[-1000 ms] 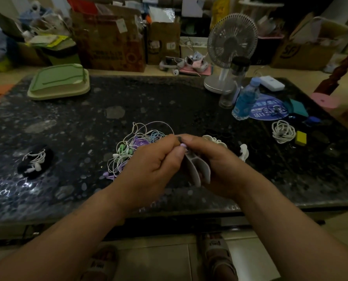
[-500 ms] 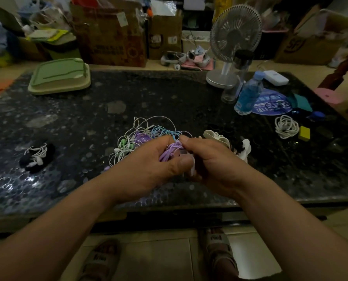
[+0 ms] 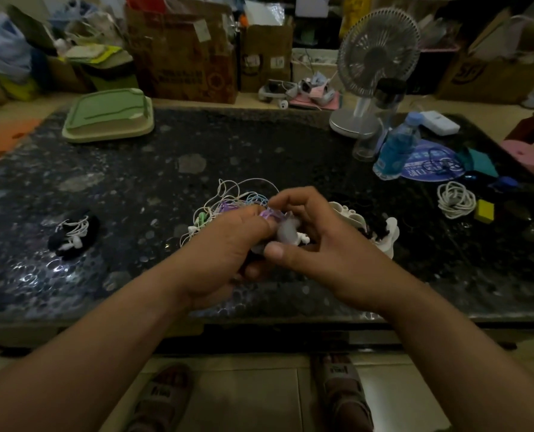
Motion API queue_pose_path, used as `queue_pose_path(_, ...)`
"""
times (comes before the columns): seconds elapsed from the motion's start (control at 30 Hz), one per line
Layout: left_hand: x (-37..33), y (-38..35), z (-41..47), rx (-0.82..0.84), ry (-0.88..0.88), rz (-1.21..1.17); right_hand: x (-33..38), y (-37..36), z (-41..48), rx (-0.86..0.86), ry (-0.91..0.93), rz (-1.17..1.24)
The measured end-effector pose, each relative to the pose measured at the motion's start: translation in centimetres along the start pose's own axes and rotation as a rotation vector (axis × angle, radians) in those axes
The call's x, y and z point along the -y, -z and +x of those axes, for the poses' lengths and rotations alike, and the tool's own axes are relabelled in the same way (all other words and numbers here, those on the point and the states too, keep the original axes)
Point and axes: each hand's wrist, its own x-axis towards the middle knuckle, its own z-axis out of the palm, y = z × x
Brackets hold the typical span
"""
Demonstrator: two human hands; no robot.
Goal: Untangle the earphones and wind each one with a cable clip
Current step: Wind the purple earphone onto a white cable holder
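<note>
Earphones (image 3: 228,204) lie in a many-coloured tangle on the dark worktop (image 3: 134,182), just beyond the hands. One purple earphone (image 3: 270,214) sits between the hands. The left hand (image 3: 225,244) pinches its gathered cord and the right hand (image 3: 318,247) curls round a white cable clip (image 3: 287,232), which is blurred. The step looks like winding this one onto its clip. The next move calls for keeping the loops tight while the clip closes over them — whether the cord is free of the tangle I cannot tell. A wound set (image 3: 72,233) lies well to the left.
</note>
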Motion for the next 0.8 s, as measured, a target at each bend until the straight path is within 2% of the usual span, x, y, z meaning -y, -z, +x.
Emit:
queue_pose_path(0.1,0.2,-0.2,-0.2,0.030,0.013,-0.078,0.1,-0.1,0.1,-0.036,0.039,-0.010)
queue_pose_path(0.3,0.4,0.1,-0.2,0.018,-0.009,-0.040,0.0,-0.2,0.0,-0.062,0.090,0.030)
queue_pose_path(0.57,0.4,0.6,-0.3,0.061,0.005,-0.035,0.0,0.7,0.0,0.013,0.072,-0.008)
queue_pose_path(0.7,0.3,0.7,-0.2,0.116,0.056,-0.186,-0.3,0.8,0.4,-0.019,0.083,-0.006)
queue_pose_path(0.8,0.2,0.5,-0.1,0.043,0.069,-0.174,-0.5,0.9,0.7,-0.079,0.086,0.003)
